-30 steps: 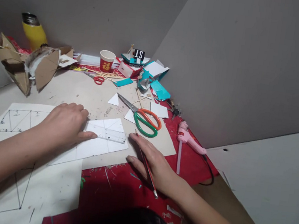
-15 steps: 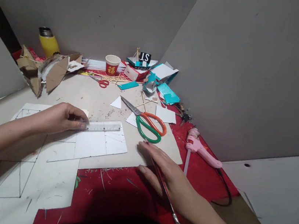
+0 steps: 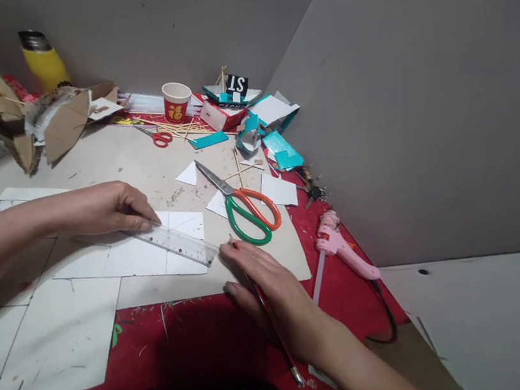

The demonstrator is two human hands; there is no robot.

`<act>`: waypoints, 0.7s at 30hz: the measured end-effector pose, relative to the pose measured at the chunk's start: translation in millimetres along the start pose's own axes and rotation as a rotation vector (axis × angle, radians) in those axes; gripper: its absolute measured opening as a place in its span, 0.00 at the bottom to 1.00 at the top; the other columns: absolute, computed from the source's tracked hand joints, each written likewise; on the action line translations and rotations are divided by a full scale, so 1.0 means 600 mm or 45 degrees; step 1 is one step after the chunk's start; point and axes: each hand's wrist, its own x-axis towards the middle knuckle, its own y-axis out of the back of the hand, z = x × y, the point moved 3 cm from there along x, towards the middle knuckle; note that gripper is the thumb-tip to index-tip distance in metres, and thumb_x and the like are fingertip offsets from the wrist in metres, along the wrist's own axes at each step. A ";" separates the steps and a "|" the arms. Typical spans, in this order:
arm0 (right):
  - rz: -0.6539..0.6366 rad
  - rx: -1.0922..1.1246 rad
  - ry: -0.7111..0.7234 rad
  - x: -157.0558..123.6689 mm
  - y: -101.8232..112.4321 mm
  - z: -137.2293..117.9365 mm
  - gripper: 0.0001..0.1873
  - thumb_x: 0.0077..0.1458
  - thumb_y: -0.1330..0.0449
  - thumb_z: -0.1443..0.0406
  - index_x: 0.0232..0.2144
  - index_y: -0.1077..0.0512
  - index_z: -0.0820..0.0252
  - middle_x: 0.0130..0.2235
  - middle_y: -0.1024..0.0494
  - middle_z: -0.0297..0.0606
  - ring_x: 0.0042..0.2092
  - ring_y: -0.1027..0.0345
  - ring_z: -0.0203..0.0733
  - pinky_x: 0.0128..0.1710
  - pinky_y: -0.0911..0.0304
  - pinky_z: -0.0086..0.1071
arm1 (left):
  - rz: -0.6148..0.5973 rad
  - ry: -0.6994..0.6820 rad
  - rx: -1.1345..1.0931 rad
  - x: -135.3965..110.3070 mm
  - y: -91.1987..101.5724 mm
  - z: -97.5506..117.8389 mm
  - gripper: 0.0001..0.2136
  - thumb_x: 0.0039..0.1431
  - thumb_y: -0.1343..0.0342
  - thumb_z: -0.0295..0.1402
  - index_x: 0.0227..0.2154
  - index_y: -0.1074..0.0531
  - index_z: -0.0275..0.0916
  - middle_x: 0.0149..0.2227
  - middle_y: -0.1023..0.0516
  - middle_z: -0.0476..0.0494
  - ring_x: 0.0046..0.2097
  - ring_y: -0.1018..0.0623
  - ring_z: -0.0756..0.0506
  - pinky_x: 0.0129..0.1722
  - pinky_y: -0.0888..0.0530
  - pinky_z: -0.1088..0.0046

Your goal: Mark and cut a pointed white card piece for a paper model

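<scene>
A clear plastic ruler (image 3: 180, 246) slants across a white card (image 3: 153, 264) marked with drawn lines. My left hand (image 3: 116, 207) is closed on the ruler's left part, thumb and fingers at its edge. By the ruler's right end is my right hand (image 3: 271, 287), with a dark red and black pencil (image 3: 277, 333) held between thumb and fingers. The pencil's tip points up and left, and its metal end points down toward me. Under the card lies a larger sheet (image 3: 77, 324) with drawn shapes. Scissors with green and orange handles (image 3: 250, 221) rest just beyond my right hand.
A pink glue gun (image 3: 346, 249) lies on the red cloth at right. At the back stand a paper cup (image 3: 176, 106), a yellow bottle (image 3: 46, 62), a small model boat (image 3: 230, 93) and cut cardboard (image 3: 68, 129). Small red scissors (image 3: 160, 138) lie near thin sticks.
The ruler has turned, its right end swinging down toward me, with my left hand still on it. My right hand has come left to the ruler's end. The view has shifted right.
</scene>
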 end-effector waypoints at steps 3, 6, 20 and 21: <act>-0.015 0.069 -0.001 0.004 -0.003 0.005 0.27 0.63 0.43 0.69 0.63 0.39 0.60 0.58 0.27 0.51 0.63 0.38 0.50 0.60 0.37 0.49 | -0.054 -0.093 0.137 0.004 0.000 0.003 0.15 0.64 0.48 0.37 0.49 0.22 0.43 0.41 0.19 0.42 0.41 0.23 0.43 0.43 0.28 0.69; -0.002 0.118 0.025 0.010 -0.007 0.010 0.27 0.63 0.44 0.70 0.63 0.39 0.59 0.57 0.26 0.50 0.63 0.37 0.50 0.60 0.37 0.50 | 0.061 -0.220 0.297 0.006 -0.003 0.012 0.15 0.65 0.48 0.37 0.51 0.23 0.46 0.44 0.21 0.41 0.46 0.25 0.41 0.48 0.30 0.64; 0.002 0.300 -0.033 0.028 -0.007 -0.005 0.27 0.63 0.45 0.74 0.62 0.40 0.55 0.51 0.23 0.46 0.54 0.29 0.47 0.55 0.33 0.43 | 0.103 -0.389 0.289 0.009 -0.048 0.019 0.16 0.62 0.49 0.31 0.51 0.25 0.42 0.45 0.25 0.40 0.48 0.27 0.41 0.49 0.32 0.61; 0.003 0.301 -0.033 0.029 -0.008 -0.005 0.26 0.63 0.45 0.74 0.62 0.39 0.55 0.50 0.23 0.46 0.53 0.29 0.47 0.54 0.33 0.43 | 0.104 -0.381 0.291 0.008 -0.048 0.020 0.16 0.62 0.49 0.30 0.51 0.25 0.42 0.45 0.25 0.40 0.48 0.27 0.40 0.50 0.32 0.60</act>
